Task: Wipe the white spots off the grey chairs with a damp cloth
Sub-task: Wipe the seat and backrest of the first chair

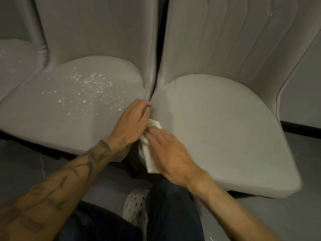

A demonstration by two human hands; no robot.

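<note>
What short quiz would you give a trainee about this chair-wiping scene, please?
1. True or false: the white spots lie on the seat to the right of the cloth.
2. The right hand rests on: A) the cloth, B) the floor, C) a backrest.
3. Which cushion looks almost spot-free, the middle seat or the right seat?
Key: 1 false; 2 A; 3 the right seat.
</note>
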